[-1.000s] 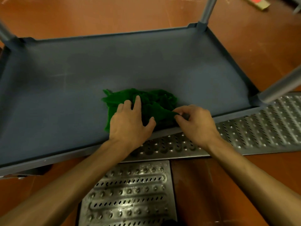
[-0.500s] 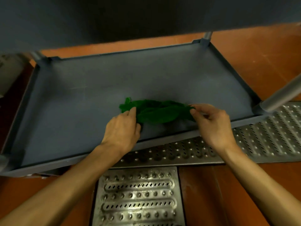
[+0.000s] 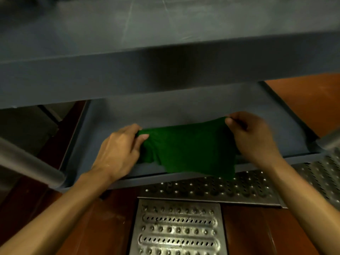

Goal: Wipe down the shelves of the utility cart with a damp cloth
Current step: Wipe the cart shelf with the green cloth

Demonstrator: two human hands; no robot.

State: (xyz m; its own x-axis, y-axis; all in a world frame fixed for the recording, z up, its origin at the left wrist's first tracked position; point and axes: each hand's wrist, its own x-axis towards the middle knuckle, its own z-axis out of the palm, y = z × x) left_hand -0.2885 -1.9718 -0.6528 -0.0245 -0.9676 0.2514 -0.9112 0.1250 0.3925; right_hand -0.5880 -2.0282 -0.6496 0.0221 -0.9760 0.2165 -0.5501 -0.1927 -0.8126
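A green cloth (image 3: 189, 148) hangs stretched between my two hands, just above the front of the lower grey cart shelf (image 3: 184, 109). My left hand (image 3: 119, 151) pinches its left edge. My right hand (image 3: 253, 137) pinches its upper right corner, held a little higher. The cloth's lower edge droops over the shelf's front rim (image 3: 147, 176). The upper grey shelf (image 3: 165, 43) fills the top of the view and hides the back of the lower shelf.
Grey cart posts stand at the left (image 3: 27, 162) and right (image 3: 329, 140) front corners. Perforated metal drain grates (image 3: 176, 229) lie in the orange-brown floor (image 3: 312, 103) below and in front of the cart.
The bunched cloth was lifted off the shelf and spread out between both hands. The view rose, so the upper shelf now covers the top of the frame.
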